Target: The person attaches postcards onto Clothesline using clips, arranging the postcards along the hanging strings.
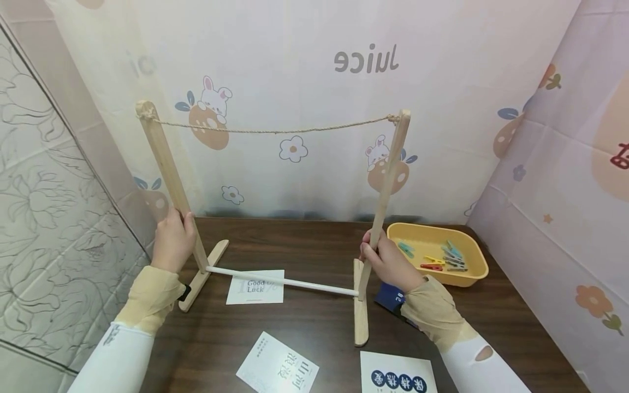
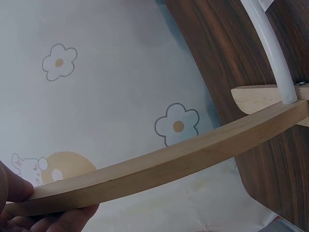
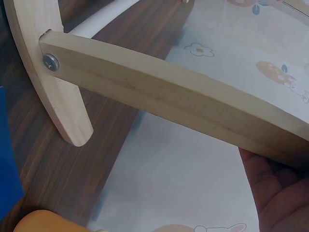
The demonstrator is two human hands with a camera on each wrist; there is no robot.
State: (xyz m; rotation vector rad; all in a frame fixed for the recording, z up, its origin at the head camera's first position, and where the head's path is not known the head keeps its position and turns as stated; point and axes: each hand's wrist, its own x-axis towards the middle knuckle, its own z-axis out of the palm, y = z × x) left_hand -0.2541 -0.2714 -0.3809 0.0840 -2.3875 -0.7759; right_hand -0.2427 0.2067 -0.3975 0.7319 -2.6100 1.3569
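Observation:
A wooden stand with two upright posts, a left post (image 1: 168,158) and a right post (image 1: 388,185), rises from the table. Twine (image 1: 275,131) is tied between the post tops, sagging slightly. Low down, a white rod (image 1: 304,283) joins the posts. My left hand (image 1: 173,240) grips the left post in its lower half; the left wrist view shows thumb and fingers (image 2: 72,220) on opposite sides of the wood. My right hand (image 1: 393,265) holds the right post, its fingers wrapped around it. A screw (image 3: 50,62) sits at that post's foot.
A yellow basin (image 1: 474,267) with several coloured clips stands at the right. A "Good Luck" card (image 1: 255,297) lies under the rod. Nearer are a white card (image 1: 277,363) and another with blue circles (image 1: 398,363). A dark blue card (image 1: 388,295) lies partly behind my right hand.

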